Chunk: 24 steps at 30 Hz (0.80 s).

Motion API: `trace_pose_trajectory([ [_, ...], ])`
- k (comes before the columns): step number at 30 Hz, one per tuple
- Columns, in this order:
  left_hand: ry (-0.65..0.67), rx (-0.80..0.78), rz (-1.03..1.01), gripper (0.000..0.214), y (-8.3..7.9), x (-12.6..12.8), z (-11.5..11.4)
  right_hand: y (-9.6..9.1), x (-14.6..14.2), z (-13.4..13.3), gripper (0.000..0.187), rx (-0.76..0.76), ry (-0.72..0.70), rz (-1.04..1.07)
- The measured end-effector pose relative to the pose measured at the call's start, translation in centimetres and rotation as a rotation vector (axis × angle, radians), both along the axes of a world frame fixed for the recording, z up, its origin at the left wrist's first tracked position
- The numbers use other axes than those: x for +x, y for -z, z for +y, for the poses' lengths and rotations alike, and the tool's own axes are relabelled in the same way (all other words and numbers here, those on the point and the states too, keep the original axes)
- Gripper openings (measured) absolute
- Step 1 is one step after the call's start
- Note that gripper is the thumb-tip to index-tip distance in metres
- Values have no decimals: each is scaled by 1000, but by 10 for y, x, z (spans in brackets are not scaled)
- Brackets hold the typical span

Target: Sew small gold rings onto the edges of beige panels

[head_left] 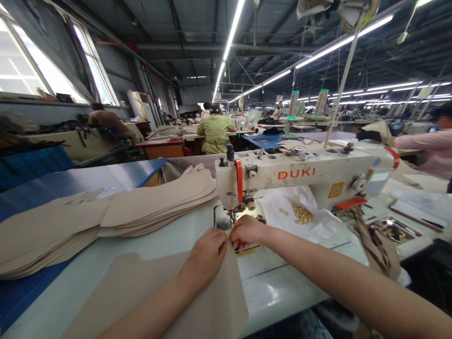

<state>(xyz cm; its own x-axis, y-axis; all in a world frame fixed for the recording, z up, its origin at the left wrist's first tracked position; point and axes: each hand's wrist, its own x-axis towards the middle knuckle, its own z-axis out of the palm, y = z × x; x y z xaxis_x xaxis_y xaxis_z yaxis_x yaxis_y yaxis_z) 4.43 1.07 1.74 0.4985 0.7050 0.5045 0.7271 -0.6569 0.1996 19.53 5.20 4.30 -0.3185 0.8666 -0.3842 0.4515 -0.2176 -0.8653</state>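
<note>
A large beige fabric panel (pixel 155 278) lies on the sewing machine bed, its upper corner near the presser foot. My left hand (pixel 208 252) rests on that panel, fingers curled and closed at its upper edge. Just right of it, my right hand (pixel 247 230) is closed in a pinch right under the needle area of the white sewing machine (pixel 264 174). Whatever lies between the right fingertips is hidden. Both hands nearly touch each other in front of the presser foot.
Stacked beige panels (pixel 155 202) lie to the left. Behind the needle, small gold metal pieces (pixel 302 214) sit on a white plastic bag (pixel 321 228). Beige straps (pixel 379 249) hang beside a metal tray (pixel 395 228) at right. Several people work at other tables.
</note>
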Motion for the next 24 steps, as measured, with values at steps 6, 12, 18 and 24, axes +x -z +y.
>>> trace_pose_trajectory([
  [6, 17, -35, 26, 20, -2, -2, 2, 6, 1, -4, 19, 208, -74, -159],
  [12, 0, -53, 4, 18, -2, -3, 2, 13, 15, -19, 13, 607, -104, -299],
  [18, -9, -62, -33, 17, -5, -1, 0, 22, 38, -32, 17, 937, -301, -341],
  [24, -8, -57, -51, 18, -6, -1, 0, 25, 40, -35, 20, 1208, -443, -502],
])
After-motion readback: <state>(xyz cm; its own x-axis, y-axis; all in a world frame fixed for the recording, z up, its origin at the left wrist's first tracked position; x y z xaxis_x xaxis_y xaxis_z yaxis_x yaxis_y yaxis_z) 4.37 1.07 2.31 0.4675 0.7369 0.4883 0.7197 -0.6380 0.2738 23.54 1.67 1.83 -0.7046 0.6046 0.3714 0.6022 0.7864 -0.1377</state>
